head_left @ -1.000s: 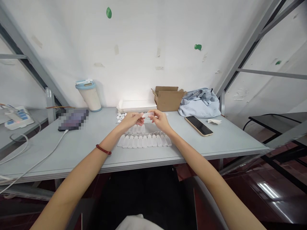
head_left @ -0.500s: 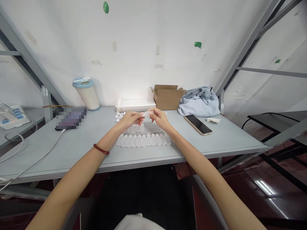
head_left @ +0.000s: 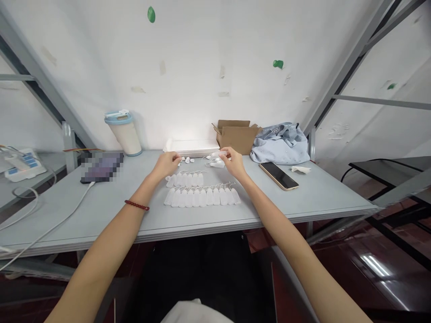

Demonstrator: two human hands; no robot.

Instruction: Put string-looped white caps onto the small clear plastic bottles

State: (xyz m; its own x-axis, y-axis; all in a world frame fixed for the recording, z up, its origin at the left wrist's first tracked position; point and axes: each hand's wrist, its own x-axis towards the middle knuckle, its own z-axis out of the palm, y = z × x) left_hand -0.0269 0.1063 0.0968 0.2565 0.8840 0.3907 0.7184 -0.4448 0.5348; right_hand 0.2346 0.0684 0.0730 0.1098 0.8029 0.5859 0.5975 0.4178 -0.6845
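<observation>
My left hand point(head_left: 166, 164) reaches over small white round pieces point(head_left: 189, 160) at the back of the table, its fingers pinched together; what they hold, if anything, is hidden. My right hand point(head_left: 235, 162) pinches a white translucent tag point(head_left: 222, 154) with a thin cord, above other white corded tags point(head_left: 215, 164). Nearer to me, a long row of white translucent tags point(head_left: 199, 198) lies side by side, their cords pointing away. Behind it lies a shorter row of the same tags point(head_left: 189, 180).
White flat stacked sheets or boxes point(head_left: 193, 146) and an open cardboard box point(head_left: 238, 140) stand by the wall. Light blue cloth point(head_left: 281, 146), a phone point(head_left: 279, 175) and a crumpled tissue point(head_left: 301, 169) lie right. Left are a tumbler point(head_left: 125, 137) and a blurred-out device point(head_left: 103, 168) on a cable.
My hands, together before, have moved apart: the left to the small round pieces, the right toward the loose tags. Another tag now lies at the shorter row's left end.
</observation>
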